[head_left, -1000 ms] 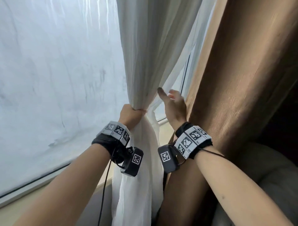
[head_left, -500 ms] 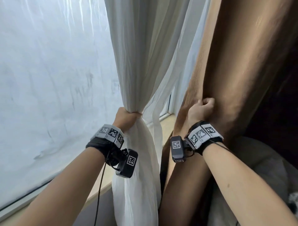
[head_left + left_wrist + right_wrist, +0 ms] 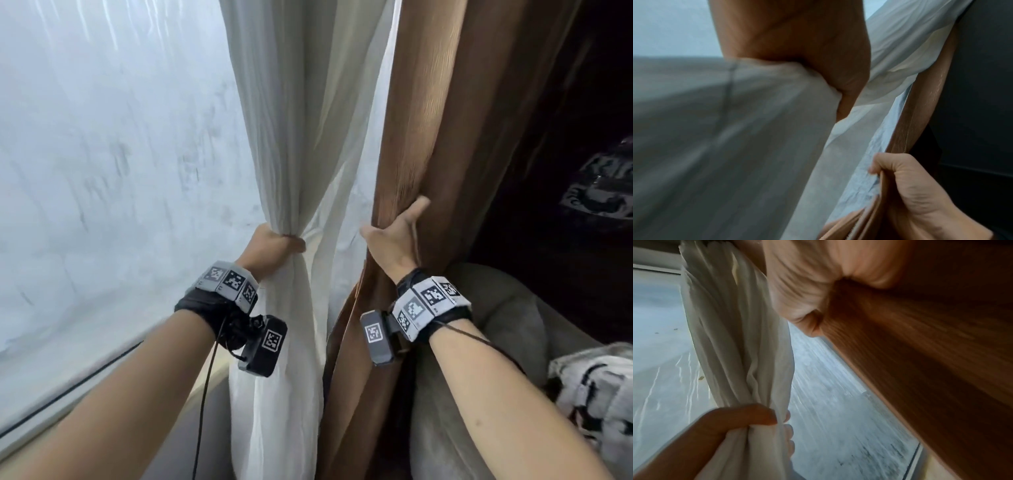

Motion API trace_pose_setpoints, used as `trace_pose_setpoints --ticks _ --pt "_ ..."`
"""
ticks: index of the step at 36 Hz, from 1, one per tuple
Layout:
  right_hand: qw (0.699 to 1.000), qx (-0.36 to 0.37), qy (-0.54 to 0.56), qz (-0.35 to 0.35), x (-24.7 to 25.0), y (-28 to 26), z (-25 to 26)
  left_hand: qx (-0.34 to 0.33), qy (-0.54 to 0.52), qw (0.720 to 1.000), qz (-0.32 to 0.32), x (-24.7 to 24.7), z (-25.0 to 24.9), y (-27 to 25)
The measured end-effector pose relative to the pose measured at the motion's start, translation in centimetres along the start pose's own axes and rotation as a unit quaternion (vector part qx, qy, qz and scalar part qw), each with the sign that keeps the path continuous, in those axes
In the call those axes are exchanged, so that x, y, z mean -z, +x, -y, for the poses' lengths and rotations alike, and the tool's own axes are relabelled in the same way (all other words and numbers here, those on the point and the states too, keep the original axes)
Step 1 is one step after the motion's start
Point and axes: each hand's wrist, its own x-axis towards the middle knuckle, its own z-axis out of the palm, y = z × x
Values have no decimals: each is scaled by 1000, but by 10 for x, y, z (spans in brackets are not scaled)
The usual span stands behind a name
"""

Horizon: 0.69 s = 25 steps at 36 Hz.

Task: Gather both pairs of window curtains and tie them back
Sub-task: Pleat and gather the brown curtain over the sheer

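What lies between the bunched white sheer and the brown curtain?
In the head view, a loose fold of the white sheer and a strip of window glass separate it from the brown curtain.

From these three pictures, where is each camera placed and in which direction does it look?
Head: worn on the head, looking forward and down at the window; both forearms show, the left hand gripping the white curtain, the right hand gripping the brown curtain.
Left wrist: looks along the left palm, up into white fabric; the right hand shows at lower right.
Right wrist: looks along the right palm, up the brown fabric; the left hand shows at lower left.
Shared: each wrist view shows both curtains and the opposite hand.
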Motion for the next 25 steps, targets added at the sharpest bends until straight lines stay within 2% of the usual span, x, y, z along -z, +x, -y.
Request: trace_pose_setpoints --ticks 4,11,14,25 --pt "999 -39 22 24 10 2 -2 -6 7 1000 7 -7 -1 2" --pt "997 -33 44 -46 38 13 -15 -15 1 998 -66 9 8 10" --pt "997 -21 47 -53 42 13 -15 -1 -7 998 -69 6 5 11" --pt "999 5 32 43 33 -8 -5 -37 -50 998 -21 -53 -19 -5"
